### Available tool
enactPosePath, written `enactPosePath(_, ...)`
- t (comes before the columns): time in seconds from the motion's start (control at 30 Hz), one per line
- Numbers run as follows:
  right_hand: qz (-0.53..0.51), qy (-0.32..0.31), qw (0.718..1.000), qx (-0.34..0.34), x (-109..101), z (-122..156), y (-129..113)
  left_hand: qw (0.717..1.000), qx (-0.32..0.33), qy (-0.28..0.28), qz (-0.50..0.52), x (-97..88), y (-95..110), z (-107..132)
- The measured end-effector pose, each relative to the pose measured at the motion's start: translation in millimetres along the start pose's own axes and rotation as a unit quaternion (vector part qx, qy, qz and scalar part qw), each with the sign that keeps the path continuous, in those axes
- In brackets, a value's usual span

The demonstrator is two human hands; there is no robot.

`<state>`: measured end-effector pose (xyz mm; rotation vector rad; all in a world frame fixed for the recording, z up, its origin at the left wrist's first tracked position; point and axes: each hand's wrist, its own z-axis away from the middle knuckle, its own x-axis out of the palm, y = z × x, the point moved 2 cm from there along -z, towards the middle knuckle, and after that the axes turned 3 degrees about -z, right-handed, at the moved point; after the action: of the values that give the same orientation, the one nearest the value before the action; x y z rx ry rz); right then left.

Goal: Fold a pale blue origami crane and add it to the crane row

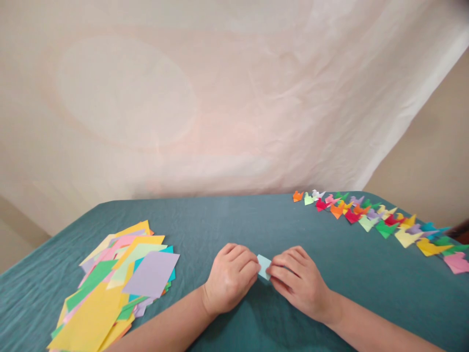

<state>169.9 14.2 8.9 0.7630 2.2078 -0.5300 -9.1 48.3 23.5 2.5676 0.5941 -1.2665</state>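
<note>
A small folded piece of light blue paper [264,267] is held between my two hands, low over the middle of the table. My left hand [233,277] pinches its left side with the fingers curled over it. On the other side, my right hand [301,283] grips the paper's right edge between thumb and fingertips. Both thumbs and parts of the paper's edges are hidden behind the fingers, so its exact fold cannot be made out.
A loose pile of coloured paper sheets [151,275] lies on the left. Several folded paper birds [385,229] stand in slanting rows at the right and back right. A green cloth [227,220] covers the table, and a pale sheet [234,98] hangs behind it.
</note>
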Motion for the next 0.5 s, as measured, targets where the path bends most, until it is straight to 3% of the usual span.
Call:
enactPosePath(0.2, 0.046, -0.009, 0.999, -0.001, 2.6, 3.2, 9.3, 0.998, -0.029, -0.055, 0.004, 3.8, -2.3, 0.0)
enactPosePath(0.5, 0.034, -0.032, 0.999, 0.015, 13.4, 5.0, 16.5, 0.988, -0.095, -0.11, 0.042, 13.5, -9.5, 2.9)
